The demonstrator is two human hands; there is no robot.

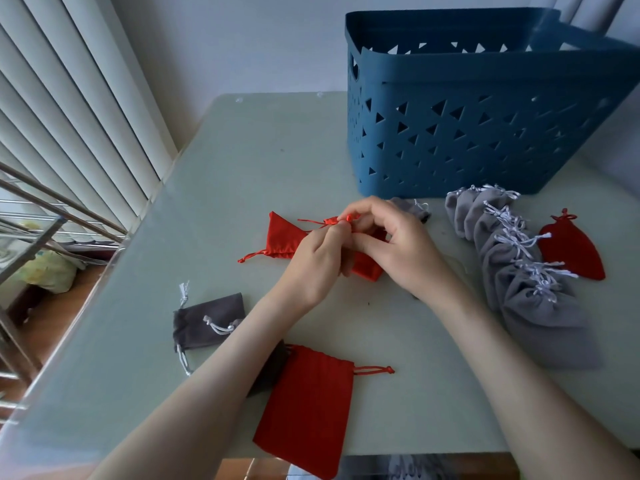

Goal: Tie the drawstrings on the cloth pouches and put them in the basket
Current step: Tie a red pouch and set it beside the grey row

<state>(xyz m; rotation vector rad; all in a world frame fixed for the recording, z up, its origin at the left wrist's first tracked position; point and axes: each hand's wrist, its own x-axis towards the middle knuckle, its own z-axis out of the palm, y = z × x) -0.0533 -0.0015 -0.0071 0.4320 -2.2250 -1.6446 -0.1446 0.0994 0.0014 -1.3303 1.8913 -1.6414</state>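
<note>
Knot in progress: left hand and right hand pinch the red drawstring at the red pouch. Probably best to pull the ends evenly and seat the knot snug against the gathers.

The hands meet over a red pouch at the middle of the counter. The left hand and right hand both pinch its red drawstring at the gathered mouth. A blue basket stands far right. In front of it a row of grey pouches with knotted strings runs nearward, a tied red pouch just to its right. Near, a dark grey pouch and a flat red pouch lie either side of the left forearm.
</note>
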